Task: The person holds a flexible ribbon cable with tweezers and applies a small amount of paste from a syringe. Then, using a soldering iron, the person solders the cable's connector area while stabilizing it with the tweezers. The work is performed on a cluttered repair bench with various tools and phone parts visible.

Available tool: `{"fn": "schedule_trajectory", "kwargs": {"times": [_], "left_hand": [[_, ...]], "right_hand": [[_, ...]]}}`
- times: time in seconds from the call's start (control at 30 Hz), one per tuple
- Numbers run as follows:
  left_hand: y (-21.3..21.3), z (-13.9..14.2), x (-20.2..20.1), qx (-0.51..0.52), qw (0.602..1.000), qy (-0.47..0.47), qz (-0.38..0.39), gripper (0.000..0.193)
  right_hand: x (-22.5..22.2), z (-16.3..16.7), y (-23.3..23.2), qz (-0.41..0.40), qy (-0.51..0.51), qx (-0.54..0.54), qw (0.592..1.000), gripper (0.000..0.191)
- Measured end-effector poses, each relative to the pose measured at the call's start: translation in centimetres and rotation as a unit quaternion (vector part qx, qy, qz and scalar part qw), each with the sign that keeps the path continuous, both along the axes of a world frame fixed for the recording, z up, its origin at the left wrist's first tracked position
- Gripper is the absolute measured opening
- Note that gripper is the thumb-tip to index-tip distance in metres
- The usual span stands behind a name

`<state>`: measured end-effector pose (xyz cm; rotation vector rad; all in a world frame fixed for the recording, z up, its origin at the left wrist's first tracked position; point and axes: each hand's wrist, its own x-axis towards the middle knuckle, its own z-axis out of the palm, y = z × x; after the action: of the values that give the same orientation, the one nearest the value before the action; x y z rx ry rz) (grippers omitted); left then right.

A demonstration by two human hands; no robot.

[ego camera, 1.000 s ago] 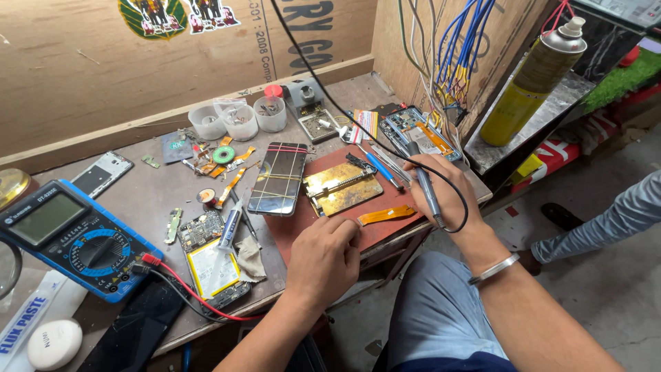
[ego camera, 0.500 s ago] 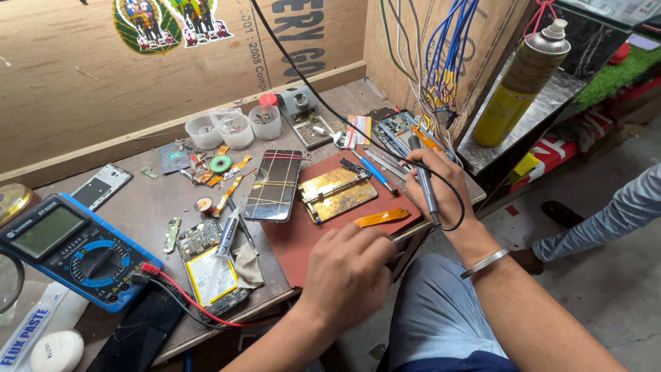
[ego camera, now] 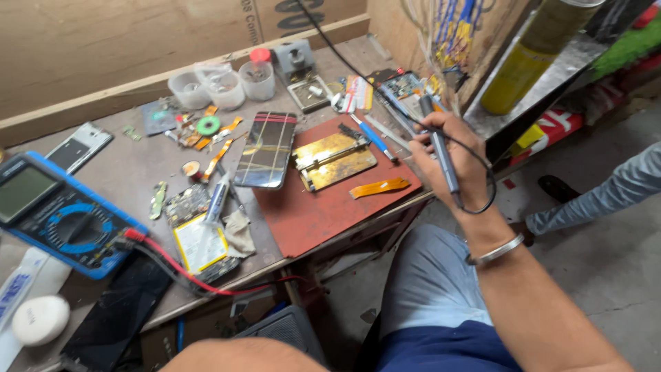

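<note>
My right hand (ego camera: 451, 155) is closed around a grey pen-shaped soldering tool (ego camera: 441, 148), whose black cable loops round my wrist. The hand hovers at the right edge of a red mat (ego camera: 310, 213). On the mat lie a gold metal holder (ego camera: 334, 160) and an orange flex ribbon (ego camera: 379, 187). A phone with a cracked, striped screen (ego camera: 265, 148) rests at the mat's left edge. My left hand is out of view; only a bit of that arm (ego camera: 241, 355) shows at the bottom.
A blue multimeter (ego camera: 55, 213) with a red lead sits at the left, beside an opened phone with a yellow battery (ego camera: 200, 244). Plastic cups (ego camera: 210, 86) and a small soldering stand (ego camera: 296, 58) stand at the back. A yellow can (ego camera: 527, 69) and another person's sleeve (ego camera: 606, 193) are at the right.
My left hand has pulled back off the red mat and dropped out of view. The right hand keeps hold of the tool at the mat's right edge.
</note>
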<state>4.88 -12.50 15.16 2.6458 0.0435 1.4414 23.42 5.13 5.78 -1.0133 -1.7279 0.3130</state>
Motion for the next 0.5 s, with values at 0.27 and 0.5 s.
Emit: {"fn": "schedule_trajectory", "kwargs": {"times": [0.27,0.5], "left_hand": [[-0.1,-0.5,-0.7,-0.093,0.992,0.013,0.078,0.019],[5.7,-2.9,-1.5,-0.121,0.965,-0.003,0.231,0.024]], "right_hand": [[0.1,0.2,-0.2,0.014,-0.053,0.037,0.998,0.025],[-0.6,-1.1,2.5,0.052,-0.071,-0.004,0.996,0.028]]}}
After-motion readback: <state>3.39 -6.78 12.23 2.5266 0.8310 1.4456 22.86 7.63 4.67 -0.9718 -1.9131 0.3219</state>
